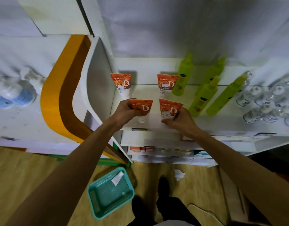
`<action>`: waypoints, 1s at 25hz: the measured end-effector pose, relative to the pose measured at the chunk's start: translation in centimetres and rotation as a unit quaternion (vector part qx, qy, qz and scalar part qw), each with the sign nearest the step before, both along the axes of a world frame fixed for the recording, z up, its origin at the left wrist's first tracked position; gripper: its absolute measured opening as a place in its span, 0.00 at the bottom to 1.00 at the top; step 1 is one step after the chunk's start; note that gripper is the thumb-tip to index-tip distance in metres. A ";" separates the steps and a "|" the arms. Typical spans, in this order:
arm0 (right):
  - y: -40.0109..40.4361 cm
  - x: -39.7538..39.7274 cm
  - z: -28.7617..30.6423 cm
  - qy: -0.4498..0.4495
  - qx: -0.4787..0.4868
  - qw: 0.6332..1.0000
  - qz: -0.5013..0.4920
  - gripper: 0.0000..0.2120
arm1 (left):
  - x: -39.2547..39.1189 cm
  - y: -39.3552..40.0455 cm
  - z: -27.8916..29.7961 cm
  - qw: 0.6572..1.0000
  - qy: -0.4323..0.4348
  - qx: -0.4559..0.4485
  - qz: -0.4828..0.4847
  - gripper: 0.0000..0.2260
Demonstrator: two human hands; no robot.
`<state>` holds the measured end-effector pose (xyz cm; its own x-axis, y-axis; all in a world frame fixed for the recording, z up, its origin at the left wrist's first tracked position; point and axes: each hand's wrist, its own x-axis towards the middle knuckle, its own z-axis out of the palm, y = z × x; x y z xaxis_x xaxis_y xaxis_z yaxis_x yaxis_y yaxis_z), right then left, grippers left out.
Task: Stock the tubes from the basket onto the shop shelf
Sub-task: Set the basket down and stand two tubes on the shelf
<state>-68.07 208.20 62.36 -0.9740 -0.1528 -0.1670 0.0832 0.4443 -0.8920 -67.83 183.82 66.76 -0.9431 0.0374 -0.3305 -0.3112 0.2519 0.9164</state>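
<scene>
Two orange-and-white tubes stand cap-down at the back of the white shelf [153,126], one at the left [122,84] and one at the right [166,84]. My left hand [124,112] grips a third tube [143,110] upright near the shelf's front edge. My right hand [181,121] holds another tube [169,109] upright beside it. On the wooden floor below lies the teal basket [98,199] with one white tube [118,177] left in it.
Several green spray bottles [205,95] stand right of the tubes, and clear small bottles [267,103] further right. Lower shelves hold boxes [140,150]. An orange curved panel [59,98] rises at the left. A crumpled paper [178,174] lies on the floor.
</scene>
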 end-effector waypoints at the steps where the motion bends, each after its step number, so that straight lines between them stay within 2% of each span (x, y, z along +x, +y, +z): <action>1: 0.1 -0.1 0.0 -0.002 -0.002 1.000 0.002 0.27 | 0.1 0.1 -0.1 1.000 -0.004 0.004 0.008 0.21; 13: 0.3 -0.9 0.0 -0.028 0.001 0.999 0.027 0.23 | 0.6 0.3 -0.5 0.997 -0.041 0.056 0.027 0.22; 19: 0.6 -1.7 -0.2 -0.055 0.026 0.998 0.036 0.27 | 0.7 0.7 0.0 0.996 -0.036 0.081 0.032 0.17; 25: 0.7 -1.9 -0.6 -0.043 0.035 0.997 0.049 0.28 | 0.4 0.7 0.3 0.996 -0.031 0.079 0.041 0.15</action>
<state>-69.98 208.93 61.76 -0.9367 -0.2310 -0.2631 0.1117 0.5150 -0.8499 -67.46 184.52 67.07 -0.9233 0.0173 -0.3837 -0.3814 0.0778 0.9211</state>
